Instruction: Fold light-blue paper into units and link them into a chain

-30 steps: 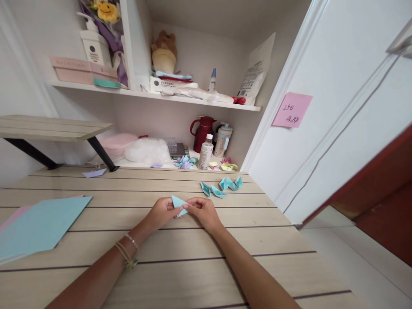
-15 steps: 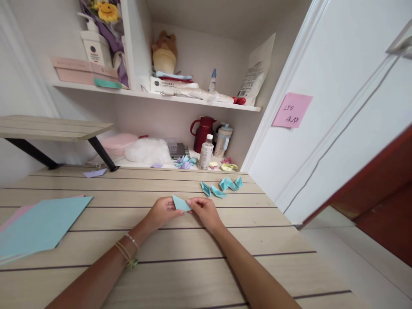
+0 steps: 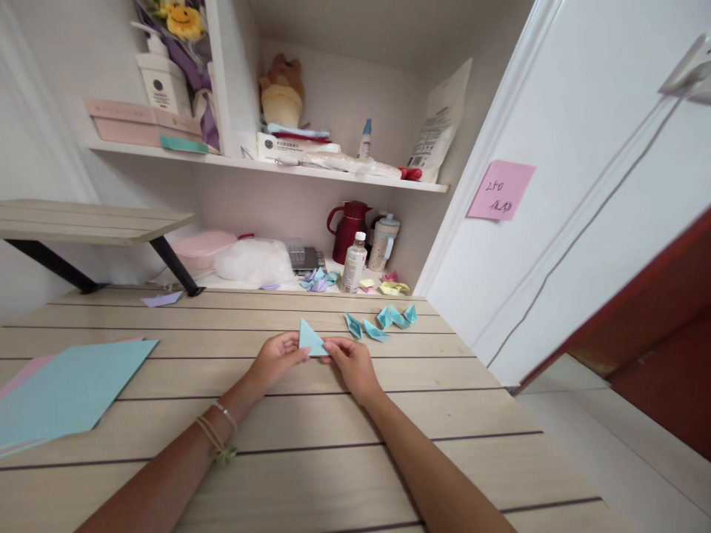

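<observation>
Currently: one blue paper triangle (image 3: pixel 312 341), over the bench (image 3: pixel 311 474), between your left hand (image 3: pixel 276 358) and right hand (image 3: pixel 354 364). Possible faults: a skewed crease, should your two hands pull unevenly; a lost corner, should your right-hand pinch loosen. Grip: both hands pinching the paper, left at its left side, right at its lower right corner. Pose: forearms converging, hands angled inward.

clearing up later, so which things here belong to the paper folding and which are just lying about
Likely belong:
folded paper, in left hand and right hand
boats
sheets

Likely just lying about:
jug
bottle
plush
pump bottle
</observation>
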Motion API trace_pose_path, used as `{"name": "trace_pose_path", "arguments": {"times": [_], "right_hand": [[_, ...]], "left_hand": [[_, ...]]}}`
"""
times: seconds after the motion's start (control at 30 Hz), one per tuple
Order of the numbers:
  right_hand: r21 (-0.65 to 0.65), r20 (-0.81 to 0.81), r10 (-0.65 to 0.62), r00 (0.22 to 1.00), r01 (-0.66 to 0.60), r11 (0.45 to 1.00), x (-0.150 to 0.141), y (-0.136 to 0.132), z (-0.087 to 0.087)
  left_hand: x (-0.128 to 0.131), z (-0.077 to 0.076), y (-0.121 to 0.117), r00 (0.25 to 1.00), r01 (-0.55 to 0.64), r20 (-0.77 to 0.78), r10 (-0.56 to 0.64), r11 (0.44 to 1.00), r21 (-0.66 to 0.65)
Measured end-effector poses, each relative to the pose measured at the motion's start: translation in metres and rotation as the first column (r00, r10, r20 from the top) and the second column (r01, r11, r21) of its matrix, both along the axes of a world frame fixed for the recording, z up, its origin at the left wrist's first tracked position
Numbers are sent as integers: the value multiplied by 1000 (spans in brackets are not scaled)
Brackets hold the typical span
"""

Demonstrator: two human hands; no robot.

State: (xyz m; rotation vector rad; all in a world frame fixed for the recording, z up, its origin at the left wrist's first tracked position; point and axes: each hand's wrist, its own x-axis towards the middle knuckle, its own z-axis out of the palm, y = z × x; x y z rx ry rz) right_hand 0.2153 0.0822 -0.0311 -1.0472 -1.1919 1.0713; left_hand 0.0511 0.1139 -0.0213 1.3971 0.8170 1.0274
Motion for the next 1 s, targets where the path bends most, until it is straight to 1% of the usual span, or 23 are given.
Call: {"name": "trace_pose_path", "arguments": {"times": [0.07,0.17,0.2,0.3,0.33,0.4,0.57,0.63,0.73,0.8,0.87,0.93,1.0], "right_hand": [[-16,8,17,1000,-16,1000,0,0,0],[-29,55,-25,998,27,999,0,-2,1],[-23,50,-15,999,17,1000,-1,-3,2],[5,-51,113,992,-113,994,0,-5,7],[10,-93,160,983,-160,987,0,-6,8],[6,-154,210,965,-212,977,1,-6,11],[-19,-201,236,951,-244,970,1,-6,10],[-3,-189,228,955,-233,973,0,-6,8],[30,-87,152,985,-149,988,-1,-5,5],[55,-1,84,996,-84,995,-1,-5,4],[71,47,43,998,-46,996,-1,-5,3],[66,46,43,998,-46,997,0,-5,3],[47,8,61,998,-61,997,-1,-4,2]], "left_hand": [[-1,-1,2,999,-37,16,37,999,1],[-3,-2,4,996,-86,31,87,996,-11],[-3,-2,5,994,-105,34,106,994,-12],[-3,1,3,990,-140,20,140,990,0],[-3,2,3,991,-136,12,136,991,3],[-2,4,1,993,-115,4,115,993,0],[0,3,-1,995,-74,59,75,997,-29],[1,1,-2,995,-77,65,79,996,-39],[1,2,-4,996,-87,31,88,995,-41],[1,4,-6,998,-58,17,58,998,-24],[1,5,-6,1000,-20,9,20,1000,-5],[1,3,-4,1000,-10,14,9,1000,10],[2,0,-2,999,-15,29,15,1000,7]]}}
